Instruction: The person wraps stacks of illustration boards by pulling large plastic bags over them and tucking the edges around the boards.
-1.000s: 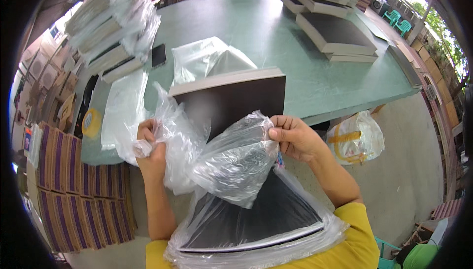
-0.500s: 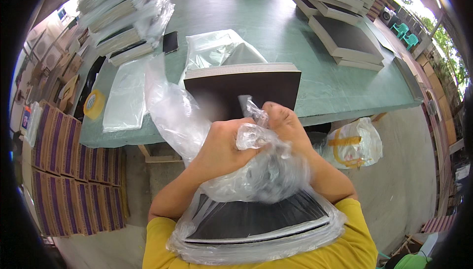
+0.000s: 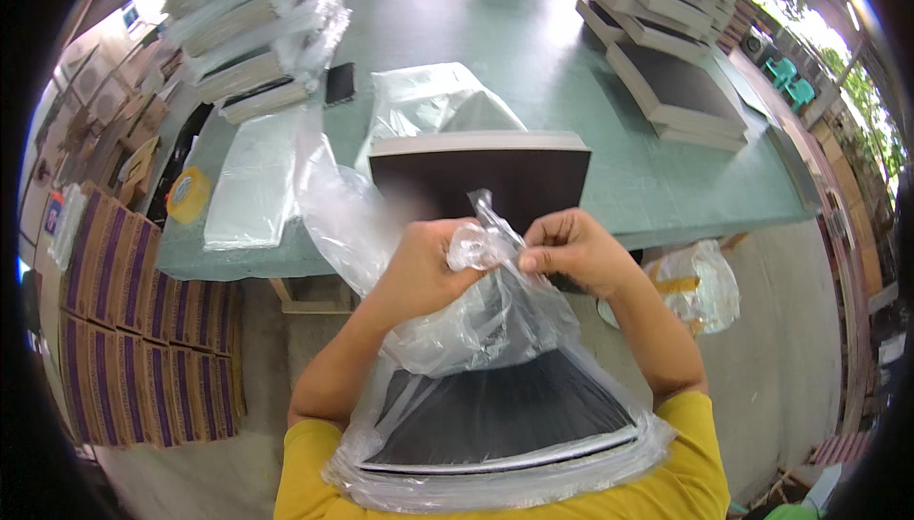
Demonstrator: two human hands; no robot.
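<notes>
A clear plastic bag (image 3: 457, 330) with a thick dark-covered book (image 3: 500, 415) inside lies against my front. My left hand (image 3: 424, 268) is closed around the bag's gathered, twisted neck. Just right of it, my right hand (image 3: 576, 251) pinches a strand of the plastic between thumb and fingers. Behind my hands another dark book (image 3: 486, 172) stands tilted at the table edge, pale page edges up. A loose sheet of clear plastic (image 3: 333, 201) hangs over the edge by my left hand.
On the green table (image 3: 447, 34) stand wrapped books (image 3: 243, 34) at the left and bare books (image 3: 676, 91) at the right. Flat plastic bags (image 3: 249, 182), a tape roll (image 3: 188, 194) and a phone (image 3: 340, 84) lie left. Cartons (image 3: 143, 330) are stacked on the floor; a taped bundle (image 3: 700, 287) sits right.
My right hand has moved right and away from my left, drawing a strand of plastic out from the bunched neck. My left hand keeps its hold on the neck.
</notes>
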